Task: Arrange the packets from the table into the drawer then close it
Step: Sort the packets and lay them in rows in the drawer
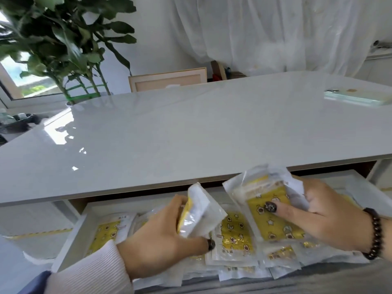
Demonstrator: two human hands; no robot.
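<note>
The white drawer (70, 240) stands pulled out under the table edge and holds several clear packets with yellow printed inserts (235, 236). My left hand (157, 236) grips a small stack of packets (199, 211) tilted on edge over the drawer's middle. My right hand (331, 217) holds another bunch of packets (265, 200) above the drawer's right half, thumb pressed on the top yellow one. The lower packets are partly hidden by my hands.
The glossy white table top (191, 128) stretches ahead, with a pale phone (358, 97) at its far right. A leafy plant (67, 39) stands behind the far left corner, a wooden frame (167, 79) behind the middle, white curtains beyond.
</note>
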